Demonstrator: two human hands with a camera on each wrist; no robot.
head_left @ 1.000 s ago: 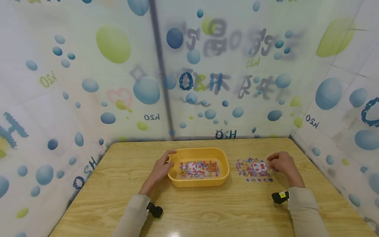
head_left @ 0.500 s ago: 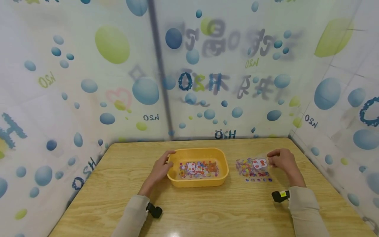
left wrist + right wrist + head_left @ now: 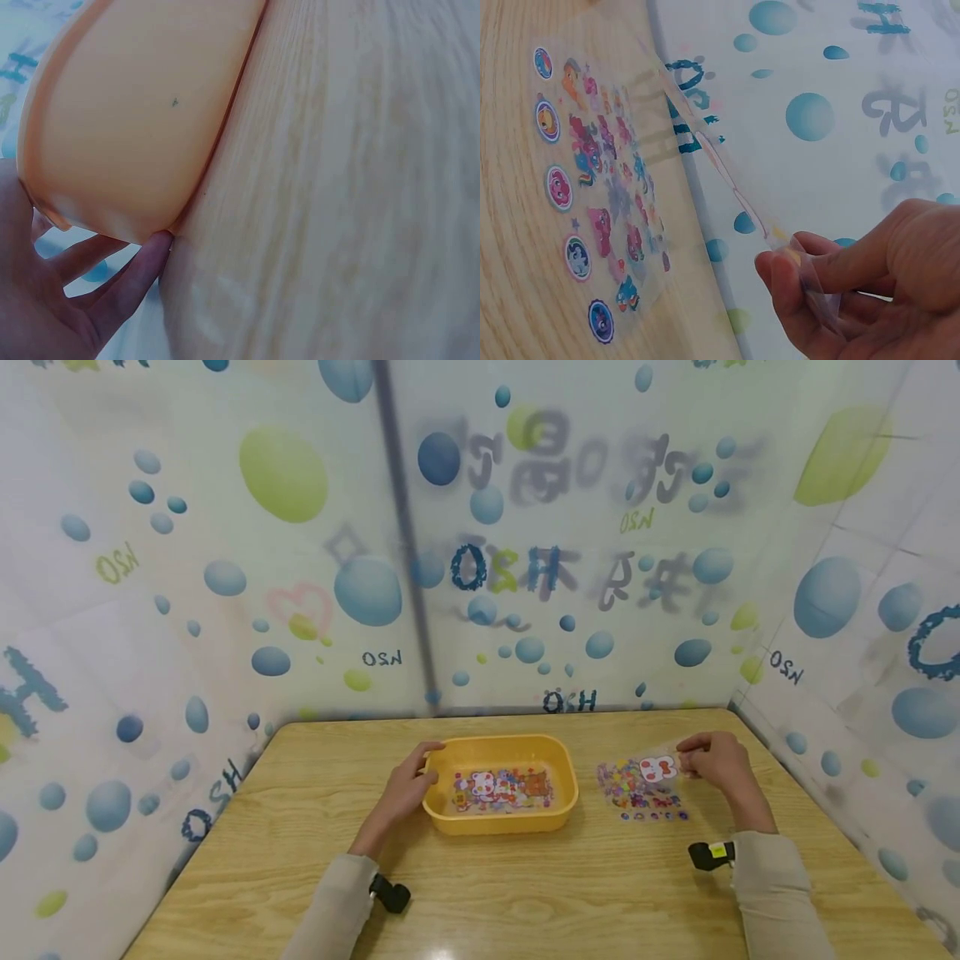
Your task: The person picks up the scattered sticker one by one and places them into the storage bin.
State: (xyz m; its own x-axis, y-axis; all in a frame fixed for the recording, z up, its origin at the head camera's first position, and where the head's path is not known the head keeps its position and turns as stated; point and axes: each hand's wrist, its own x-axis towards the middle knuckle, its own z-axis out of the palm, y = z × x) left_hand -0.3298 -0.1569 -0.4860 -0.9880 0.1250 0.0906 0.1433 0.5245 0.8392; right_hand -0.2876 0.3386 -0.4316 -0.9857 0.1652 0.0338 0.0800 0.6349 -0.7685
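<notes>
My left hand [image 3: 408, 781] grips the left end of a yellow plastic basin [image 3: 501, 824], thumb over the rim. In the left wrist view, fingers of that hand [image 3: 60, 292] lie against the basin's outer wall [image 3: 127, 120]. Clear sticker sheets [image 3: 504, 787] with cartoon figures lie inside it. Right of the basin, my right hand [image 3: 722, 772] pinches the edge of a clear sticker sheet [image 3: 657, 769] showing a white character with a red bow. From the right wrist, this raised sheet [image 3: 724, 169] appears nearly edge-on, slanting above another sheet [image 3: 604, 180] of pony stickers flat on the table.
A wood-grain table [image 3: 525, 893] carries everything. Behind it hangs a pale curtain [image 3: 480, 527] with blue and green dots, its foot along the table's back edge. Similar dotted sheets [image 3: 885, 693] close off both sides. A black camera [image 3: 708, 856] sits on the right wrist.
My right hand has risen slightly, lifting the right side of the pinched sticker sheet and tilting it away from the sheet beneath. The left hand and basin stay in place.
</notes>
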